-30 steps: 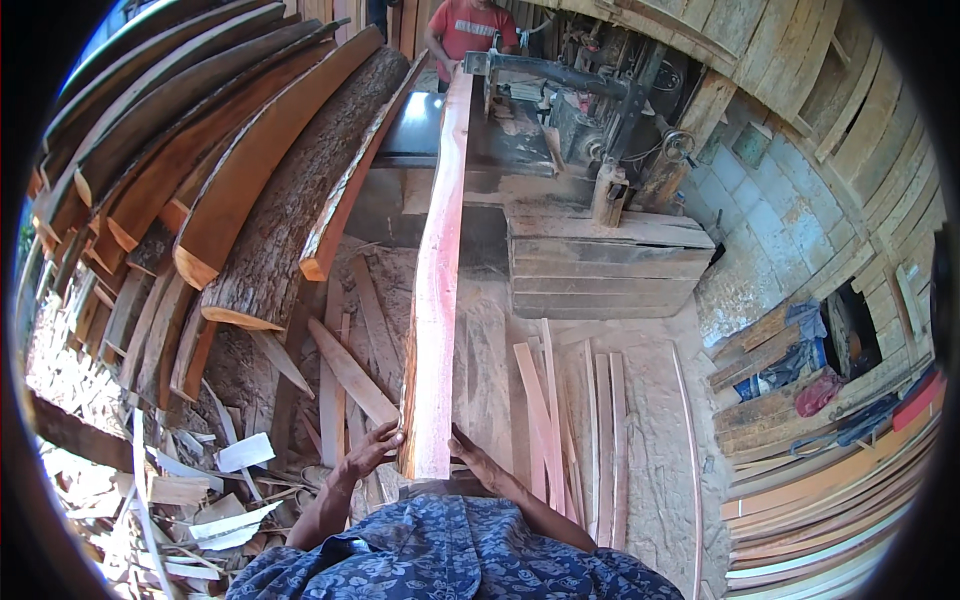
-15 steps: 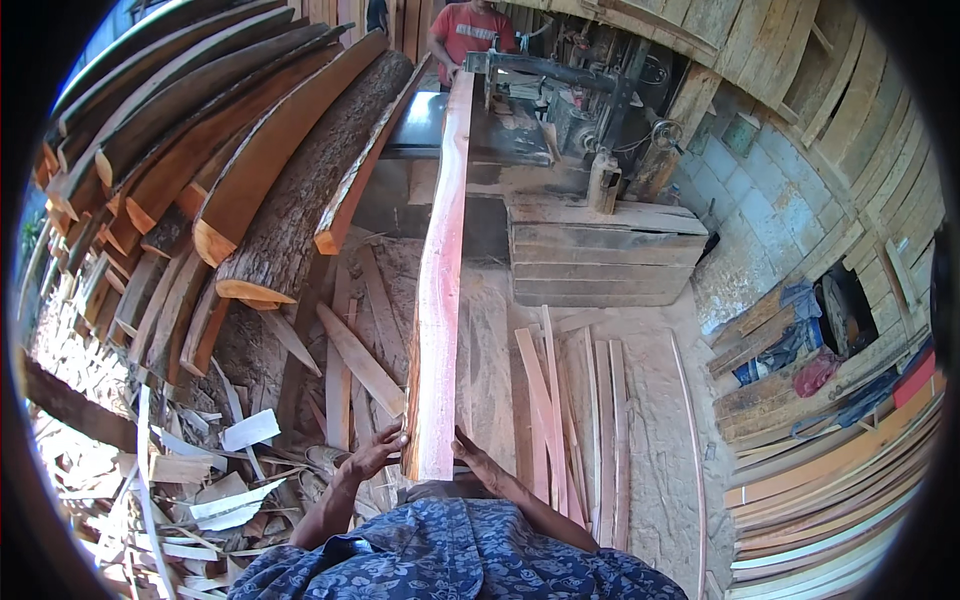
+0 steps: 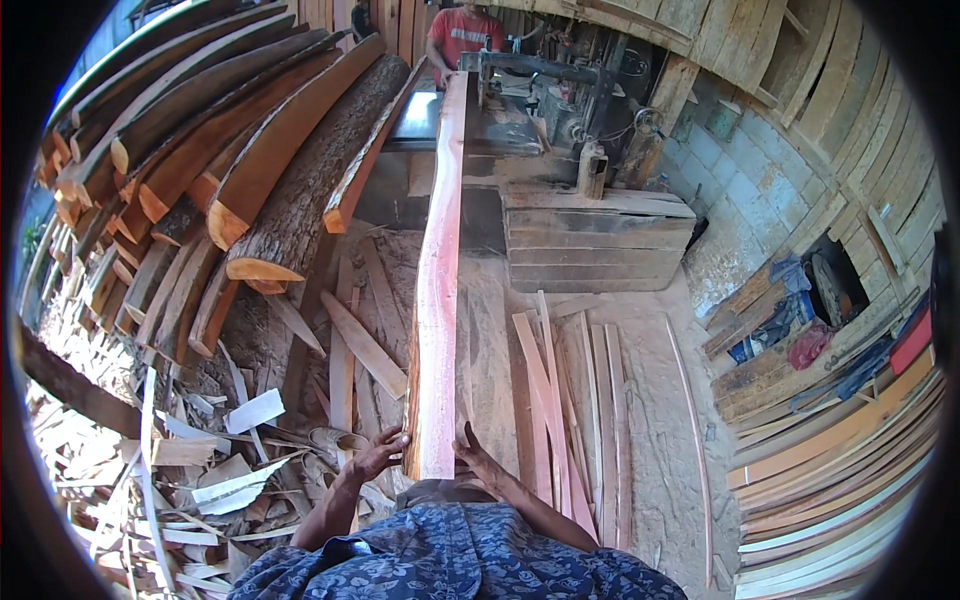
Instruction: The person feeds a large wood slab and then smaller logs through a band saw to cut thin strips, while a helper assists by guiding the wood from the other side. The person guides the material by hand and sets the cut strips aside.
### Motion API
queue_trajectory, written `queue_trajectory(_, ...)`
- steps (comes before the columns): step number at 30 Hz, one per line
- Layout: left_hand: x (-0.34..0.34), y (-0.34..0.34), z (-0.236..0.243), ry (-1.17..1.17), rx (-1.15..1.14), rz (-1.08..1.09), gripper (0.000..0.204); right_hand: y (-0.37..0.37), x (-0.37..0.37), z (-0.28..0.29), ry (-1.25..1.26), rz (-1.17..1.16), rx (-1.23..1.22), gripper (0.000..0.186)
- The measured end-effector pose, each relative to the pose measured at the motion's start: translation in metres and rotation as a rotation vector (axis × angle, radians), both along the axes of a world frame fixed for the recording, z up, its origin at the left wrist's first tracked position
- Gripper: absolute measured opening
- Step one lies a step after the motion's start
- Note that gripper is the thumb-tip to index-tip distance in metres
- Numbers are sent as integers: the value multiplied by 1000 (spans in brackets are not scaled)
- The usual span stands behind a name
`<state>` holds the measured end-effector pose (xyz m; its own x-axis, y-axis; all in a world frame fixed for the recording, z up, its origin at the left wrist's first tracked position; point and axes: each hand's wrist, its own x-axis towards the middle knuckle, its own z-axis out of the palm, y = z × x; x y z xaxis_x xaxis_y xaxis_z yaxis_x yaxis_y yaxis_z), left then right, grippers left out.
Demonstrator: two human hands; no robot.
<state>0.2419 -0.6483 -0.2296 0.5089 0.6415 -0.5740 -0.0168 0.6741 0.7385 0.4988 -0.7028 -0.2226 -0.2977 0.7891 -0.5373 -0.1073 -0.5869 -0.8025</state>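
Timber boarding [image 3: 850, 130] lines the workshop. Head view: one pink plank [image 3: 438, 300] crosses the near edge of the dark counter [image 3: 500, 140] beside the machine [image 3: 545, 66]. Its near end lies between the left hand [image 3: 376, 453], partly curled at the left edge (grip cannot be told), and the right hand [image 3: 482, 463], open, fingers spread, at the right edge. Step in hand: apparently supporting the plank; the next move likely calls for level, even guidance. Count: one plank, two hands, one wooden box [image 3: 600, 245], one red-shirted co-worker [image 3: 464, 34].

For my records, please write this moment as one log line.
left hand: at bark edge of plank | right hand: beside opposite edge, open | plank: extends ahead toward dark table | co-worker: near plank's far end
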Motion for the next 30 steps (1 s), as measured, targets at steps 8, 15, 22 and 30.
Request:
queue_trajectory(8,0,-58,24,53,16,-2,82,-52,-4,-11,48,13,68,98)
queue_trajectory(15,3,-103,12,51,40,30,70,-97,-4,0,48,15,141,92)
queue_trajectory(22,16,-138,25,46,51,-3,78,-131,11,-23,-45,32,164,93)
queue_trajectory(30,7,-180,36,70,80,1,74,-167,-1,-24,-77,59,197,97)
